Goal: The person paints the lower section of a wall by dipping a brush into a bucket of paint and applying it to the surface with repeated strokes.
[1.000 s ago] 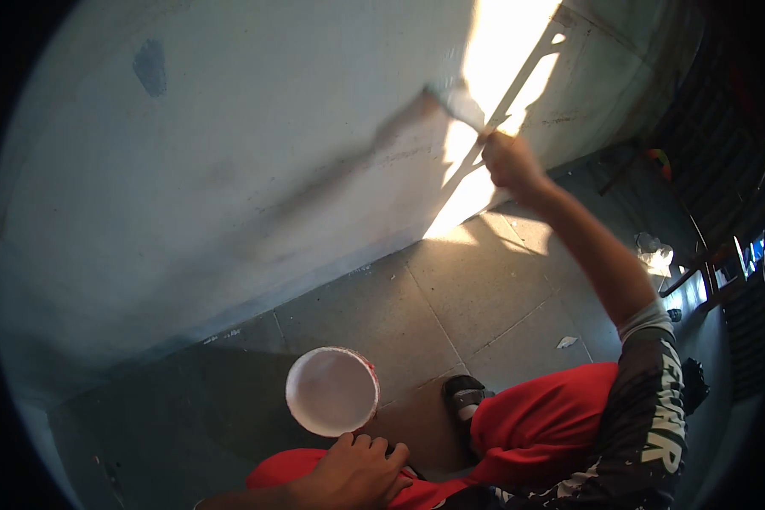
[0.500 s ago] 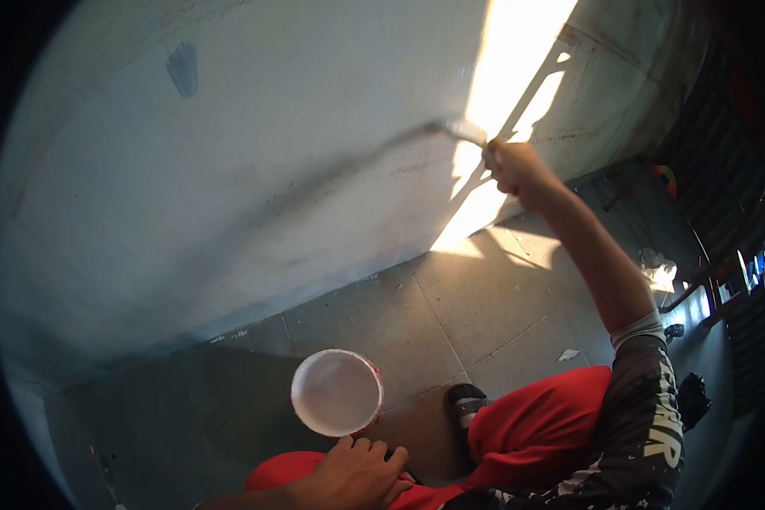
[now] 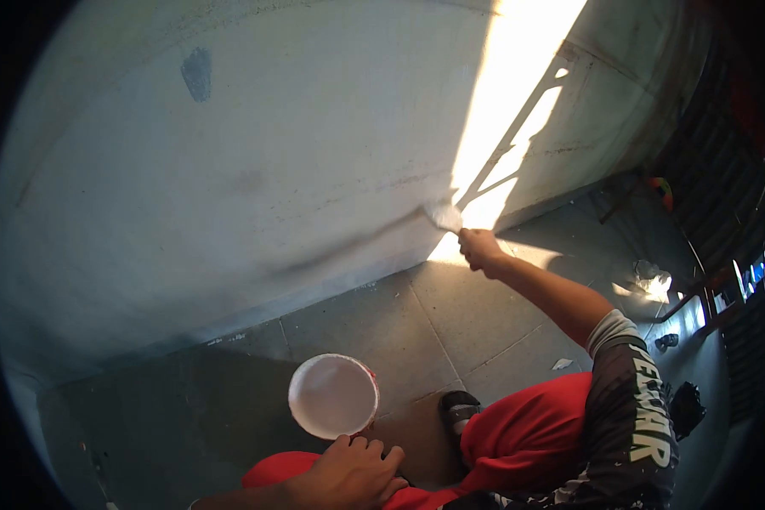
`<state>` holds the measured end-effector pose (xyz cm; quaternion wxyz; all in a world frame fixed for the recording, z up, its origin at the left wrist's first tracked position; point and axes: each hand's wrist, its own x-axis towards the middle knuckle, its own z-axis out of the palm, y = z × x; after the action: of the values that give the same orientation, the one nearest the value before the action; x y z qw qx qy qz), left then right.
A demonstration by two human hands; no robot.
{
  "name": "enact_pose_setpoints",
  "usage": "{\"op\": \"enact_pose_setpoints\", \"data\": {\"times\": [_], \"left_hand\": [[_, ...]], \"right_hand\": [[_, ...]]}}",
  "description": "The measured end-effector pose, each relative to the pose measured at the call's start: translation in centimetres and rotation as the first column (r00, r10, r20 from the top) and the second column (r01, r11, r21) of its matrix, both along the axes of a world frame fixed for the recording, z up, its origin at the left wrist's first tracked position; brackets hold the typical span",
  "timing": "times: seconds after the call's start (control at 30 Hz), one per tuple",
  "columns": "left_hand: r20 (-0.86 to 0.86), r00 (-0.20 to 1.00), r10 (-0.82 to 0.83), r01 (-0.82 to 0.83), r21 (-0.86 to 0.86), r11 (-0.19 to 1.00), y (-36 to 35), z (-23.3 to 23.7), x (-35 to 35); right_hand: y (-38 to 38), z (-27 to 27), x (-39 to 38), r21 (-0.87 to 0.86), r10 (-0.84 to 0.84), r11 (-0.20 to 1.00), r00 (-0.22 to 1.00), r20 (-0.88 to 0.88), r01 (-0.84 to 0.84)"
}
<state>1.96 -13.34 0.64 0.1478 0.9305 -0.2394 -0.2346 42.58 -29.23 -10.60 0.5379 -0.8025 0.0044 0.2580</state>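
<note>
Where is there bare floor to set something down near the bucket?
Bare tiles lie between the paint bucket and the wall, and between the shoe and the right hand holding the brush. It is crowded where paint bucket, shoe and left hand meet, and by the clutter far right.

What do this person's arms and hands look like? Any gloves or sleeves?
No gloves: the right hand and the left hand are both bare. The right arm wears a dark patterned sleeve with large white block letters running down it and a pale grey cuff; the forearm below the cuff is uncovered. Little of the left arm is in view.
</note>
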Motion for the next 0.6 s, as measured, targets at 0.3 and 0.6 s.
{"op": "enact_pose_setpoints", "data": {"times": [0.3, 0.6], "left_hand": [[-0.054, 0.999, -0.004, 0.006, 0.034, 0.999, -0.2, 0.2, -0.8], [0.063, 0.989, 0.136, -0.13, -0.1, 0.986, -0.2, -0.7, -1.5]], "right_hand": [[2.6, 16.0, -1.1, 0.061, 0.015, 0.998, 0.969, 0.245, -0.031], [1.2, 24.3, 1.0, 0.463, -0.079, 0.864, 0.855, 0.513, -0.198]]}}
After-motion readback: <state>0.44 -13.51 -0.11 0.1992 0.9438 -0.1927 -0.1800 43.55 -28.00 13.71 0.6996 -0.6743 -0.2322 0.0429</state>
